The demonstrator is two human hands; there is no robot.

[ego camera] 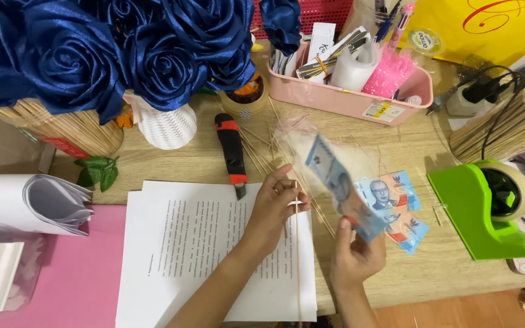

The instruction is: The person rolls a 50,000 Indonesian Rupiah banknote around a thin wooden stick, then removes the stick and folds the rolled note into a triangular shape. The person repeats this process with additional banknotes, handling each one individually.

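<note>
The left hand (273, 206) pinches a thin wooden skewer (297, 255) upright over the printed sheets (195, 243) while the right hand (355, 255) grips a blue banknote (335, 182) (blurred), best kept flat against the stick.

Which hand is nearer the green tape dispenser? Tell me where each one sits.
Right. The right hand, holding up a blue banknote, is just left of the green tape dispenser. The left hand, pinching a thin wooden stick over the printed sheets, is farther left.

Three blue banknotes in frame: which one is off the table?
The banknote held in the right hand, raised and blurred. The other two notes lie flat on the table, beside the green tape dispenser.
</note>
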